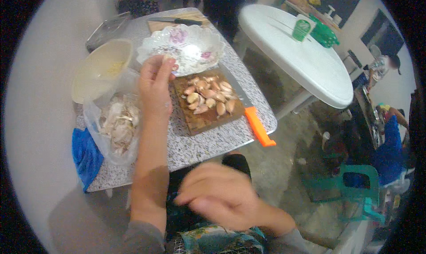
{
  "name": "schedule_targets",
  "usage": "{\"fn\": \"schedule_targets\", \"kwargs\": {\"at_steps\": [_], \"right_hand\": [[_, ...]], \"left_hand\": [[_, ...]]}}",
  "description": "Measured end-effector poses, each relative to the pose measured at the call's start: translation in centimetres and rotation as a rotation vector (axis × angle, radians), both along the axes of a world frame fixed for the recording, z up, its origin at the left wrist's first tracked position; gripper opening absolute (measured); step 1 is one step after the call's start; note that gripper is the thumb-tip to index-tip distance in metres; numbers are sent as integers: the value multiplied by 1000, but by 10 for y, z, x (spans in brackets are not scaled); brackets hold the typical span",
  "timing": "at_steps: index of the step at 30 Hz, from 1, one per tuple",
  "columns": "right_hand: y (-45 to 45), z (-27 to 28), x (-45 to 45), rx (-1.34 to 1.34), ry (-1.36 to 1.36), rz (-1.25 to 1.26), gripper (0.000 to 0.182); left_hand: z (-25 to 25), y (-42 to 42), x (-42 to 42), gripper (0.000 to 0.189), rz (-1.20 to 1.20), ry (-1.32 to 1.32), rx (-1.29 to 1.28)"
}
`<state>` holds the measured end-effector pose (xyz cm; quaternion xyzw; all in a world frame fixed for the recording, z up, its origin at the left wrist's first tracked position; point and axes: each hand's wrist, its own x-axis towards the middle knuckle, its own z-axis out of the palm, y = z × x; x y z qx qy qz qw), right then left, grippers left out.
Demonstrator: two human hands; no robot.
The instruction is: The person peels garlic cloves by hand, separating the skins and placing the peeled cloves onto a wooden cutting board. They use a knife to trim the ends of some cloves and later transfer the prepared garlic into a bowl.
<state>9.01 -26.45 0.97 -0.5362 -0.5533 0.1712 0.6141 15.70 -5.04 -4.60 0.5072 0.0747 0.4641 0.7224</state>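
My left hand (pixel 157 82) is raised at the near rim of a scalloped white bowl with pink flowers (pixel 199 42). Its fingertips pinch a small pale piece that looks like a garlic clove (pixel 166 58), mostly covered by the fingers. Unpeeled garlic cloves (pixel 208 93) lie heaped on a wooden chopping board (pixel 196 125) to the right of that hand. Along the board's right side rests a knife with an orange handle (pixel 259 125). Low over my lap, my right hand (pixel 221 195) is blurred with fingers bent; whether it holds anything is unclear.
Left of my forearm, a clear plastic bag (pixel 113 154) holds papery garlic skins, beside a cream bowl (pixel 95 74) and a blue bag (pixel 86 157). A black-handled knife (pixel 188 21) lies on another board behind. A white oval table (pixel 299 64) and a green chair (pixel 361 169) stand right.
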Motion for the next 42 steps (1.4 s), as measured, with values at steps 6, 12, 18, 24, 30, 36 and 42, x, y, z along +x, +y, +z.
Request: {"fn": "schedule_targets", "kwargs": {"at_steps": [6, 12, 18, 24, 30, 36, 42], "right_hand": [[-44, -29, 65, -407, -378, -773, 20], [-52, -51, 123, -733, -385, -717, 35], [-36, -42, 159, -969, -272, -462, 60], [-29, -43, 171, -996, -158, -518, 52], [-26, -39, 173, -1005, -121, -562, 55], [-39, -24, 174, -1029, -37, -555, 57], [-57, -8, 180, -976, 6, -706, 60]], "left_hand": [[8, -10, 1, 17, 234, 132, 133], [1, -25, -13, 24, 328, 119, 446], [-6, -17, -10, 34, 226, 301, 773], [5, -25, -2, 33, 252, 403, 601], [59, -27, 1, 30, 250, 571, 556], [89, -27, -11, 25, 295, 819, 587], [101, -33, -27, 21, 294, 842, 537]]}}
